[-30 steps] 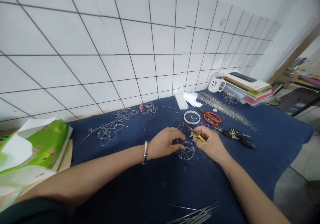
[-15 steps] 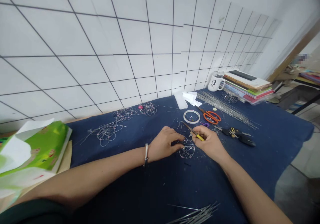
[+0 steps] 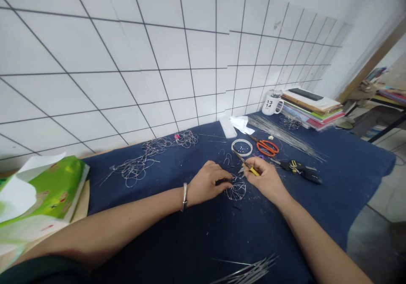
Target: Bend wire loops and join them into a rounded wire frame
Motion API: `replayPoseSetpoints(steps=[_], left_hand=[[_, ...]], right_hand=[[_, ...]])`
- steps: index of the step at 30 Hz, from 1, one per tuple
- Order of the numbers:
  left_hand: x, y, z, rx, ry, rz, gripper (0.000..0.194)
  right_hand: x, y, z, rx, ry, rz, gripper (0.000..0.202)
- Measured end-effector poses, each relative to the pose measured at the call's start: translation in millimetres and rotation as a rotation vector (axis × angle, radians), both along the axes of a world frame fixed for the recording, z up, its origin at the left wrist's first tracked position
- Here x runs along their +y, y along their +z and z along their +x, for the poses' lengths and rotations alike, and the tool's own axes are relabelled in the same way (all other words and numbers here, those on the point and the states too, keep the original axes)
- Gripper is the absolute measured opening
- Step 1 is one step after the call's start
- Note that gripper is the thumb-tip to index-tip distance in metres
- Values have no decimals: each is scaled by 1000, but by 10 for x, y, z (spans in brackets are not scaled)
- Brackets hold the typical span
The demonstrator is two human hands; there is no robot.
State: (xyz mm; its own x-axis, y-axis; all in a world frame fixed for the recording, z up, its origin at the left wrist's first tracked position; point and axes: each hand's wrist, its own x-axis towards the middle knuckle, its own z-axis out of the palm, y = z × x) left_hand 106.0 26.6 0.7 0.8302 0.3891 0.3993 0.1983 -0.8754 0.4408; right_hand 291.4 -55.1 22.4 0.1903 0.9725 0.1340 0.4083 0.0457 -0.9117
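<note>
My left hand [image 3: 212, 181] pinches the upper left edge of a small round wire piece [image 3: 236, 189], its thumb and forefinger closed on it. Thin wires curve across this piece, with tiny pinkish beads along its lower edge. To the right, my right hand [image 3: 264, 177] is wrapped round slim needle-nose pliers [image 3: 253, 171] with a yellow handle. Their dark, narrow jaws point up and left, apart from the wire piece. Bent wire hooks [image 3: 227, 159] lie on the cloth just beyond my hands. A ring-shaped dish [image 3: 232, 150] holding small beads sits close to the plier tips.
Orange-handled scissors [image 3: 268, 148] and a black folding tool [image 3: 296, 167] lie right of the dish. Long straight wires [image 3: 285, 136] stretch behind them; more wires [image 3: 250, 271] lie in front. Linked wire shapes [image 3: 136, 170] are at left, near a green tissue pack [image 3: 63, 187]. A mug [image 3: 271, 103] stands behind.
The right hand has shifted slightly, and the plier jaws now point farther up, toward the bead dish. My left hand keeps its pinch on the wire piece. The whole view has shifted a little.
</note>
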Motion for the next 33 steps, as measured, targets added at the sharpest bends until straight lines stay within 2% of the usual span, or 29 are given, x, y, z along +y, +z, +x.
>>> replayPoseSetpoints(steps=[11, 21, 33], left_hand=[[12, -48, -6, -53, -14, 16, 25], [-3, 7, 2, -14, -42, 17, 23], [-9, 8, -11, 25, -59, 88, 24]], right_hand=[[3, 2, 6, 3, -1, 13, 11], [0, 24, 0, 1, -8, 10, 12], [-13, 8, 19, -25, -2, 19, 13]])
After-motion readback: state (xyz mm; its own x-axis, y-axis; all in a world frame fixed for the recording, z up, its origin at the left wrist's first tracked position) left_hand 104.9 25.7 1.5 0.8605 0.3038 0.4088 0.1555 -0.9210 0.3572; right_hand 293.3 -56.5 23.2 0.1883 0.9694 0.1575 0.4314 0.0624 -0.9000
